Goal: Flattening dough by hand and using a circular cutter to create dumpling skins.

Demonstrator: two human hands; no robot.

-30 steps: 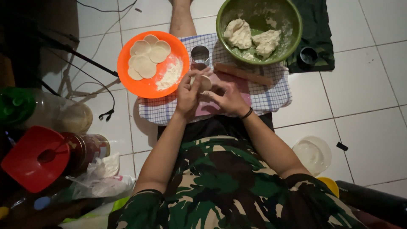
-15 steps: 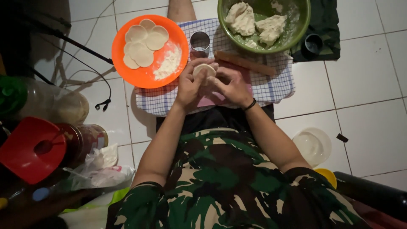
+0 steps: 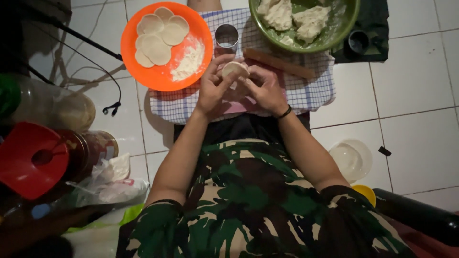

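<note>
Both hands meet over a checked cloth (image 3: 306, 91) on the floor. My left hand (image 3: 213, 86) and my right hand (image 3: 264, 88) pinch a small round piece of dough (image 3: 234, 69) between their fingertips. Just beyond the dough stands a metal ring cutter (image 3: 226, 37). A wooden rolling pin (image 3: 279, 62) lies on the cloth to the right of it. An orange plate (image 3: 162, 79) at the upper left carries several flat dough rounds (image 3: 158, 36) and a heap of flour (image 3: 190, 61). A green bowl (image 3: 334, 36) at the top holds lumps of dough (image 3: 296, 16).
A red funnel (image 3: 28, 160), jars and plastic bags crowd the left side. A clear plastic lid (image 3: 351, 157) and a yellow object (image 3: 366, 192) lie right of my lap. A small dark cup (image 3: 358, 42) sits on a dark cloth. A black cable (image 3: 112, 107) runs over white tiles.
The view has tilted down, so plate and bowl sit higher in frame. My hands have stayed together on the dough round, which now shows lifted at the fingertips.
</note>
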